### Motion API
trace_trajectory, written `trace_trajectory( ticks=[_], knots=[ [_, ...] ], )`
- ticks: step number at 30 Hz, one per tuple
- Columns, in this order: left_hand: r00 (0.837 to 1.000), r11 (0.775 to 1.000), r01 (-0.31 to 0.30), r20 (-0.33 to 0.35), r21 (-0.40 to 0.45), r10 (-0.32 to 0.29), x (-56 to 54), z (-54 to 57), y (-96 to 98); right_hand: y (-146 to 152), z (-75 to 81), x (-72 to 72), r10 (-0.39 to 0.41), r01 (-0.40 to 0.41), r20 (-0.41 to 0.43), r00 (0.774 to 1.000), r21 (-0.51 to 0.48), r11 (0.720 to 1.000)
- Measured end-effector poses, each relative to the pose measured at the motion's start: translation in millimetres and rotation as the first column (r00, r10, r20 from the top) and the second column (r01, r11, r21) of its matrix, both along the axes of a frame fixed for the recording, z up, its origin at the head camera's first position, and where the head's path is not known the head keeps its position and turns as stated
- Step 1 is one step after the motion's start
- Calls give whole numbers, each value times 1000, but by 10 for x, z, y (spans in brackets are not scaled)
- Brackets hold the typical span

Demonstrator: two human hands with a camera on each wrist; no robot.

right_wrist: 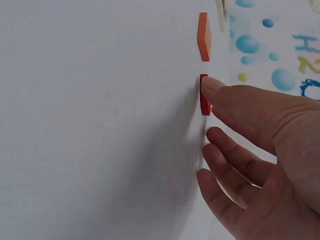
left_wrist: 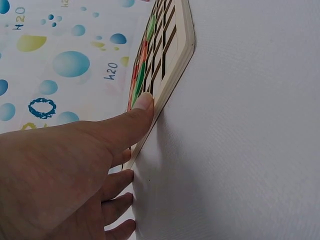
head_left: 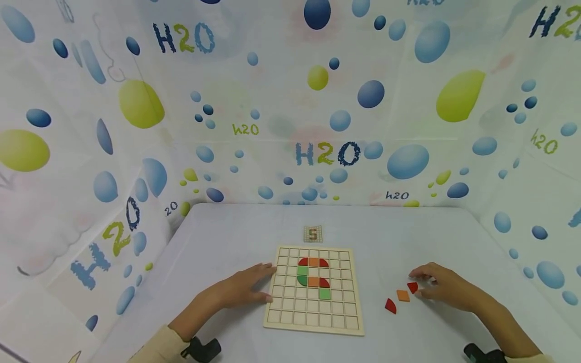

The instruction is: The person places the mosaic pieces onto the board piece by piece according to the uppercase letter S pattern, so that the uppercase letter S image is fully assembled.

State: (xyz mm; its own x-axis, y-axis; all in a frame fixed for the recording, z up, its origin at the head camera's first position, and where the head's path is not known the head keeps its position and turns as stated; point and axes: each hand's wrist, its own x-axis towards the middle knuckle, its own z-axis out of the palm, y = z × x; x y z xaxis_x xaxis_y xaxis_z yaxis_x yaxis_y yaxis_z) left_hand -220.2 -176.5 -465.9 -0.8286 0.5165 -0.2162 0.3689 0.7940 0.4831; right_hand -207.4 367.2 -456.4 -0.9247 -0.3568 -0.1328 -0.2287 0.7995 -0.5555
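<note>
A square wooden grid board [head_left: 313,325] lies on the table, with red, orange and green tiles in several cells of its upper half. Along its left edge rests my left hand [head_left: 240,288], fingers extended, touching the rim; the left wrist view shows the thumb [left_wrist: 144,102] on the board's edge. To the right of the board, my right hand [head_left: 447,288] has its thumb and index finger at a red quarter-circle tile [right_wrist: 204,95], pinching it low over the table. Beside it lie an orange square tile [head_left: 403,296] and another red quarter-circle tile [head_left: 390,306].
A small pattern card [head_left: 312,234] showing an S-like figure on a grid lies behind the board. The white table [head_left: 236,227] meets a backdrop [head_left: 272,101] printed with bubbles and H2O lettering at its back and sides.
</note>
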Motion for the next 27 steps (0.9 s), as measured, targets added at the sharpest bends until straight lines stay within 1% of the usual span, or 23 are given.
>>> trace_trajectory(
  ticks=[3,10,15,21,23,27],
  knots=[
    [1000,1000,-4,5,2,4,9,11,2,-6,-15,-20,20,-19,-35,999,21,1000],
    [1000,1000,-5,11,10,5,15,12,3,-43,-44,-31,36,-35,-58,998,14,999],
    [1000,1000,8,1,13,-8,10,14,-11,-83,-43,-24,3,-2,-55,999,18,1000],
    [1000,1000,7,0,12,-7,20,30,-21,-135,-14,-23,-21,22,-44,999,19,1000],
    [1000,1000,8,1,10,-8,21,30,-20,-150,-15,-21,-46,47,-36,998,23,999],
    [1000,1000,11,1,9,-11,24,38,-14,-163,-26,-12,-53,54,-58,997,16,998]
  ],
)
